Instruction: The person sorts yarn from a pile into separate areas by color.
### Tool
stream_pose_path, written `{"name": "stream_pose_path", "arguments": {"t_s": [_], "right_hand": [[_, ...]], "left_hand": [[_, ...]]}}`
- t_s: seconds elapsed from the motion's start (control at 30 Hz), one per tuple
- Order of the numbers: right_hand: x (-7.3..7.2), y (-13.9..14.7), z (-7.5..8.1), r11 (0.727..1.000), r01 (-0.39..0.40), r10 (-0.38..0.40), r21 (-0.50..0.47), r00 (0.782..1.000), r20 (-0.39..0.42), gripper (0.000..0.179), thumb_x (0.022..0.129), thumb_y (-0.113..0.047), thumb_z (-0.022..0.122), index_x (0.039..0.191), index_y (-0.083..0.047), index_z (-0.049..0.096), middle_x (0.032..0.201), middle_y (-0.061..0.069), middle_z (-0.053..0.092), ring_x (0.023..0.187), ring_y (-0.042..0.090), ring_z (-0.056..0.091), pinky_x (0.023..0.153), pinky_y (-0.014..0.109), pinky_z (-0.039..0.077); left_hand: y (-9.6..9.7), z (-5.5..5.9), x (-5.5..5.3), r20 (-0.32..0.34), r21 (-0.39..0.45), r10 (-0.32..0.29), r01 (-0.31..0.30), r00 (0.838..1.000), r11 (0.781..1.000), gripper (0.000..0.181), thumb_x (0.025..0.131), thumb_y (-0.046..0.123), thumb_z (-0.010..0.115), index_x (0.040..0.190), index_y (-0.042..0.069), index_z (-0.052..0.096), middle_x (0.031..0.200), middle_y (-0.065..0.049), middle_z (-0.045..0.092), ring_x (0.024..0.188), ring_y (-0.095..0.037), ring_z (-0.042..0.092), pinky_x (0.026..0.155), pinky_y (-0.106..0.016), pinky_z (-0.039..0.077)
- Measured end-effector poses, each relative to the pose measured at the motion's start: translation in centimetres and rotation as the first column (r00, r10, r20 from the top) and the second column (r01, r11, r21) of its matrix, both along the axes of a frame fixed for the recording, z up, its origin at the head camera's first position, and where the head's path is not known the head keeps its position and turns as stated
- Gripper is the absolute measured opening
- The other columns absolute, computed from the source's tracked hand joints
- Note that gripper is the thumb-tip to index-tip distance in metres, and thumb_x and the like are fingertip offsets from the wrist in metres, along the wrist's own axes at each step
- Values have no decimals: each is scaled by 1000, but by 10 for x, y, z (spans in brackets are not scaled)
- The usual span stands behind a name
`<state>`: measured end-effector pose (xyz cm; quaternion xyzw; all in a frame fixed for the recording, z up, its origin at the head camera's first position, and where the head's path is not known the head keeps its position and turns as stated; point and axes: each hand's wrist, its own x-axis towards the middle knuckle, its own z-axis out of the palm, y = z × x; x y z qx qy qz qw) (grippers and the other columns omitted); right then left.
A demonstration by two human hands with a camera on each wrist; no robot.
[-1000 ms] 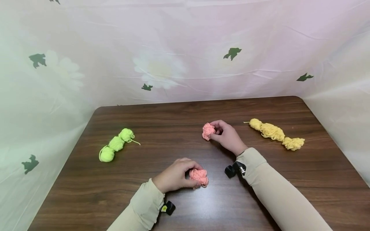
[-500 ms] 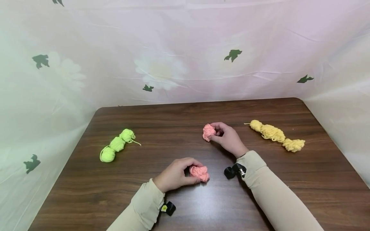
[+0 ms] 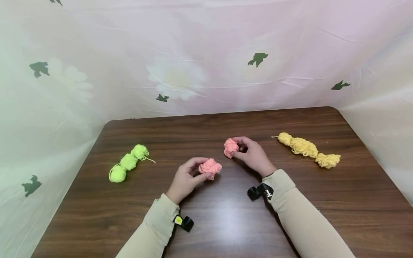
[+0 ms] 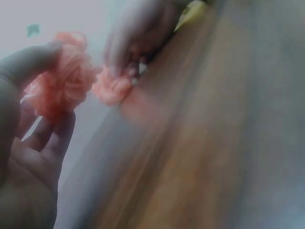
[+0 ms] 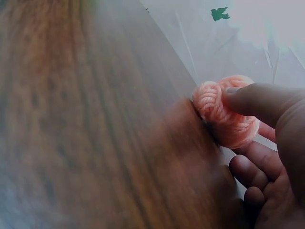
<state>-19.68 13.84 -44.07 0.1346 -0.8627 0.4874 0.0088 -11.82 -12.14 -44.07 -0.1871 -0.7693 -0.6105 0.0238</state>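
In the head view my left hand (image 3: pixel 186 178) pinches a pink yarn ball (image 3: pixel 210 168) between thumb and fingers. The left wrist view shows this ball (image 4: pixel 66 78) held up, blurred, with loose loops at its top. Farther back and to the right, my right hand (image 3: pixel 253 154) grips a second pink yarn ball (image 3: pixel 231 148) from its right side. Seen from the right wrist, the thumb lies on top of that ball (image 5: pixel 224 112), which is at the tabletop. A short gap separates the two pink balls in the head view.
On the left, several green yarn balls (image 3: pixel 129 162) lie in a slanting row, a loose end trailing right. Yellow yarn bundles (image 3: pixel 304 147) form another row at the right. The brown wooden table (image 3: pixel 180 136) ends at a floral cloth (image 3: pixel 200 53) behind.
My left hand has carried its pink yarn ball away from me and slightly left, closer to the other pink ball. The right hand has stayed nearly in place.
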Motion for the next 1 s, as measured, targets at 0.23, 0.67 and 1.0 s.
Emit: {"name": "stream_pose_path", "arguments": {"t_s": [0.23,0.67,1.0], "right_hand": [[0,0,-1,1000,0,0,0,1000,9,48,84,-12,81,128,-6,63,109,10,69,93,24,59,81,34,47],[-1,-1,-1,1000,-6,6,-22,1000,4,47,83,-11,81,126,-6,64,110,10,70,94,25,59,83,38,47],[-1,-2,-1,1000,-21,20,-19,1000,-13,47,84,-11,80,128,-7,65,111,9,70,94,23,59,84,38,47]], "left_hand": [[-9,-8,-22,35,-6,78,-78,996,997,40,84,2,79,122,3,65,120,-12,68,105,-15,62,92,-27,53],[1,-4,-54,77,-123,172,-162,982,979,40,89,5,76,127,4,64,123,-12,67,111,-20,62,95,-34,53],[11,-5,-64,81,-152,161,-147,984,977,42,90,7,74,130,4,58,131,-12,63,115,-22,62,96,-35,53]]}}
